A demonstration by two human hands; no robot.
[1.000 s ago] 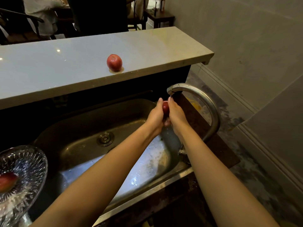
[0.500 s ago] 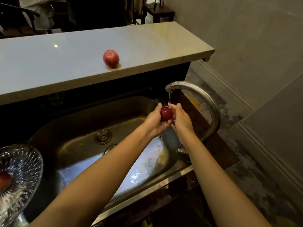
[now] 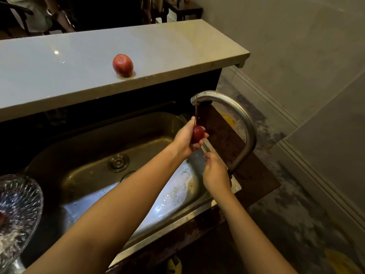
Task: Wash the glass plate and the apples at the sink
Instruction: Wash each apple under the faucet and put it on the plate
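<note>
My left hand (image 3: 184,138) grips a small dark red apple (image 3: 198,133) under a thin stream of water from the curved steel tap (image 3: 240,119). My right hand (image 3: 215,172) hangs lower, off the apple, near the tap's base, fingers loosely curled and holding nothing. A second red apple (image 3: 122,65) stands on the pale counter ledge (image 3: 177,48) behind the sink (image 3: 88,155). The cut-glass plate (image 3: 21,202) sits at the left edge, with part of a red apple (image 3: 1,218) showing in it.
The sink's drain (image 3: 118,162) lies left of my hands. A dark worktop strip (image 3: 254,175) runs along the sink's right side, with the floor and a skirting board beyond. Chairs and a seated person are behind the ledge.
My right hand has let go of the apple and dropped toward the tap's base. The left hand keeps the apple under the water, slightly lower than before.
</note>
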